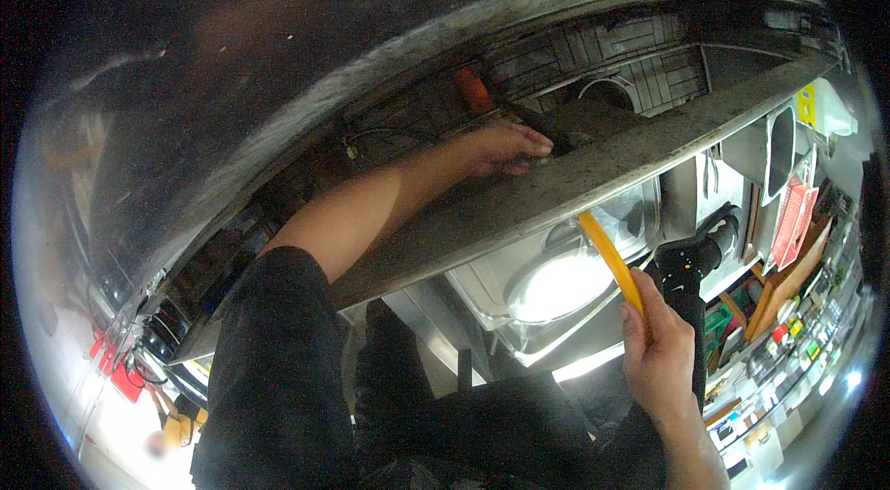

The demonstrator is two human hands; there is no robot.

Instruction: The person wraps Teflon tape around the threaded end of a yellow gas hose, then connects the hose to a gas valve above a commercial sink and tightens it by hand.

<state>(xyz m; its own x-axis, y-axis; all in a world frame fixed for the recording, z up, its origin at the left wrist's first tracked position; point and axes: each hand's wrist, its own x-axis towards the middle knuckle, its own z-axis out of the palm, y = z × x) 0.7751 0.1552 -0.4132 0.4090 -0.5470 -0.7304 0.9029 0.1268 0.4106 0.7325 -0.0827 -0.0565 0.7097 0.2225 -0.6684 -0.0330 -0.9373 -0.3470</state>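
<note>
Head view, looking steeply up and across a kitchen extraction hood.

- Left hand [508,149]: reached up over the dull grey metal ledge of the hood [519,203], fingers curled and pressed down on a small dark pad or cloth [545,154] at the ledge's inner edge. Whether gripped or merely pressed flat under the fingertips: cannot tell. Bare forearm stretched along the ledge, black sleeve at the shoulder.
- Right hand [656,356]: closed in a fist round the lower end of a long flat yellow plastic scraper [612,260], blade slanted up and left, tip just under the ledge's lower lip, touching or very near it.
- Behind the left hand: greasy dark wire filter grille [593,59], small orange block [474,88], round dark opening [607,91].
- Below: shiny steel counter with a round bowl-like basin [561,286] glaring with light; shelves of small coloured packets [788,332] at right.

Risks, as judged:
- Pad slipping off the greasy ledge under a hard push, and the left hand skidding onto the grille.
- Scraper tip catching the lip and springing out of the fist, down toward the basin.
- Loosened grime dropping onto the steel counter beneath.
- Overreach with both arms raised, balance uncertain.
</note>
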